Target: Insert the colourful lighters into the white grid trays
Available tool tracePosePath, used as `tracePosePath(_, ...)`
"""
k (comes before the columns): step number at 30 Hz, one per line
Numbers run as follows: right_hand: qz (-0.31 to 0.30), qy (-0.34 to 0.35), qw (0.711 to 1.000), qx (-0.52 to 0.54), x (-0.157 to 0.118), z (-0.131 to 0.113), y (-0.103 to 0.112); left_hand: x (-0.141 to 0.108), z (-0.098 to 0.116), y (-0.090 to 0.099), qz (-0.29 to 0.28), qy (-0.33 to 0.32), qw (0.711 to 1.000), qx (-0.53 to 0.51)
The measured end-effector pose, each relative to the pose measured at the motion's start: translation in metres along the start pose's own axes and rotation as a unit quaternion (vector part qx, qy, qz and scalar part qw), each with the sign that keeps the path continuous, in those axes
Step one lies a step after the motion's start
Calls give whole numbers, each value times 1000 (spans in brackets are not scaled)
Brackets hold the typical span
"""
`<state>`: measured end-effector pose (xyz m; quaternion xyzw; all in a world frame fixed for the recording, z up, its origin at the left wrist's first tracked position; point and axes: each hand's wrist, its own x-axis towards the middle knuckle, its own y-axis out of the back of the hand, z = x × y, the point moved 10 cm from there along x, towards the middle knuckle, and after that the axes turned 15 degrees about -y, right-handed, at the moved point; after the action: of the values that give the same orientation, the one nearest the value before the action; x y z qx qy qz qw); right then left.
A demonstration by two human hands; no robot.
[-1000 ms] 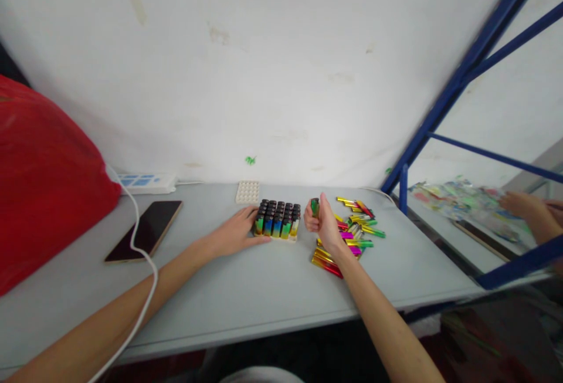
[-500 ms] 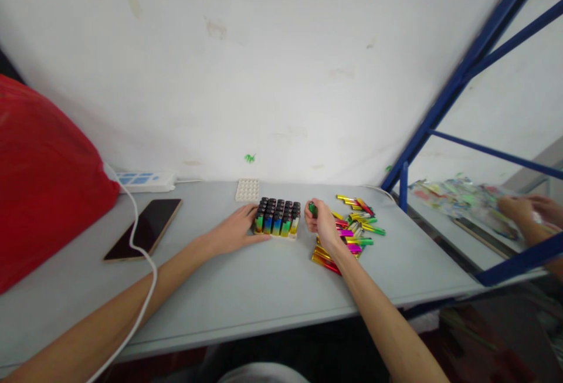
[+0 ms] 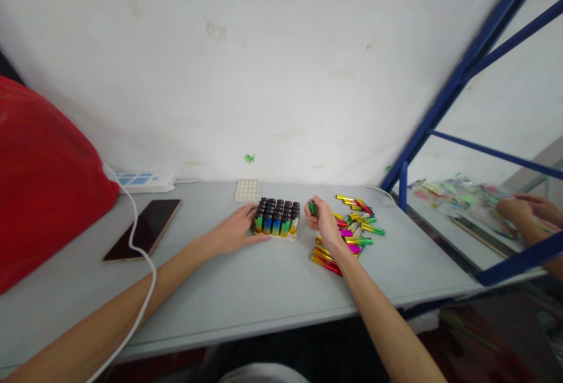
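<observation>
A block of upright lighters [image 3: 278,217] with black tops stands in a tray at the middle of the grey table [image 3: 246,289]. My left hand [image 3: 235,231] rests flat against the block's left side, fingers apart. My right hand [image 3: 323,221] is closed around a green lighter [image 3: 312,207], held just right of the block. Behind and under that hand lies a loose heap of shiny lighters [image 3: 354,230] in yellow, green, pink and red.
An empty white tray [image 3: 247,190] lies behind the block. A phone [image 3: 143,229] on a white cable [image 3: 147,277], a power strip [image 3: 143,181] and a big red bag [image 3: 41,183] fill the left. Blue frame bars [image 3: 444,107] stand at right; another person's hands [image 3: 521,210] work beyond.
My right hand has lowered slightly and tilted the green lighter toward the block. The left hand has stayed put. The other person's hands have shifted a little.
</observation>
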<state>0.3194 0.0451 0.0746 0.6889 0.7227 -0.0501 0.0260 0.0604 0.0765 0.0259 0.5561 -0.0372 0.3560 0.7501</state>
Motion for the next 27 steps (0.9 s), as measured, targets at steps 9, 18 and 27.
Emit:
tracePosePath(9,31,108,994,-12,-17,-26,7,2,2,1,-5,4,1000,-4)
tracePosePath(18,40,156,965,-208,-28,-34,2,3,6,3,5,-8,1000,-7)
tracePosePath(27,-31,167,953,-252,-35,-34,-15,4,6,1,0,-11,1000,-5)
